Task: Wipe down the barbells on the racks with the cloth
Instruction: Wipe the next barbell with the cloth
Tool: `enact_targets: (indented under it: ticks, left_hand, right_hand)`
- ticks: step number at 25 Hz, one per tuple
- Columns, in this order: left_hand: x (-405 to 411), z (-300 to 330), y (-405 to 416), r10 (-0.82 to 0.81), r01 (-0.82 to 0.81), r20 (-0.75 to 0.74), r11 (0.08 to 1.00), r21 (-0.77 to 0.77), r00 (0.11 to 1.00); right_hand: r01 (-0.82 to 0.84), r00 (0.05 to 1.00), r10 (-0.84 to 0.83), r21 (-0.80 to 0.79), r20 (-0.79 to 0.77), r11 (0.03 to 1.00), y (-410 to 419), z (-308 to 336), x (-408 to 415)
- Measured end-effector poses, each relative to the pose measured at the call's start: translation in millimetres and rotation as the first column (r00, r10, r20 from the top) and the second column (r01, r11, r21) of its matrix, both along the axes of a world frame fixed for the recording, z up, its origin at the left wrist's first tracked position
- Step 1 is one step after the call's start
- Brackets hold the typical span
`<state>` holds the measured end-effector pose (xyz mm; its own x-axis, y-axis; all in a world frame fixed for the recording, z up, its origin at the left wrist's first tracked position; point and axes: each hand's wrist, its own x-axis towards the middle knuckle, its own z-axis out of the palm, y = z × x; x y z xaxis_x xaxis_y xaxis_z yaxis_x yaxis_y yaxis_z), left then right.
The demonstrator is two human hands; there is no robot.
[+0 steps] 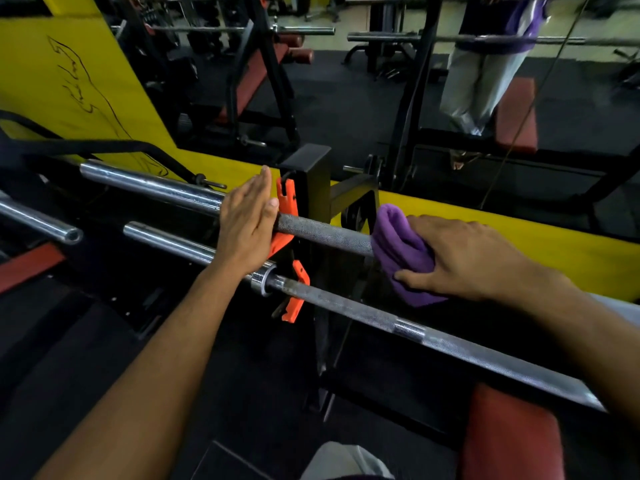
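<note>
Two steel barbells lie across a black rack post (pixel 311 174). The upper barbell (pixel 325 233) runs from the chrome sleeve at the left to my right hand. The lower barbell (pixel 363 317) runs below it toward the right edge. My left hand (pixel 247 225) rests flat with straight fingers on the upper bar's sleeve, beside an orange hook (pixel 287 202). My right hand (pixel 464 258) grips a folded purple cloth (pixel 398 251) wrapped over the upper bar's knurled shaft, right of the post.
A second orange hook (pixel 294 299) carries the lower bar. A third bar end (pixel 65 233) pokes in at the left. A red bench pad (pixel 509 434) sits at the bottom right. A yellow ledge (pixel 519 233) and a mirror with a person's reflection stand behind.
</note>
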<state>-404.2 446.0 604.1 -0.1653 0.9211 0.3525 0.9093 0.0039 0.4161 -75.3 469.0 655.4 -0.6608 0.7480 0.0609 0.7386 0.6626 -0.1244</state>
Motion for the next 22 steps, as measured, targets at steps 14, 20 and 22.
enact_targets:
  ticks: [14,20,22]
  left_hand:
    - [-19.2,-18.4,11.9,0.013,-0.014,0.01,0.999,0.047,1.0]
    - [-5.6,-9.6,5.9,-0.02,0.008,0.133,0.996,0.091,0.991]
    - [-4.6,-10.6,3.8,-0.032,0.019,0.127,0.994,0.107,0.991]
  right_hand:
    - [-0.088,0.975,0.156,0.363,-0.16,0.928,1.4,-32.9,-134.2]
    - [-0.086,0.686,-0.149,-0.282,-0.713,0.955,-84.0,-78.5,-68.3]
    - [-0.225,0.198,-0.661,-0.69,-0.724,0.688,-101.8,-93.7,-52.7]
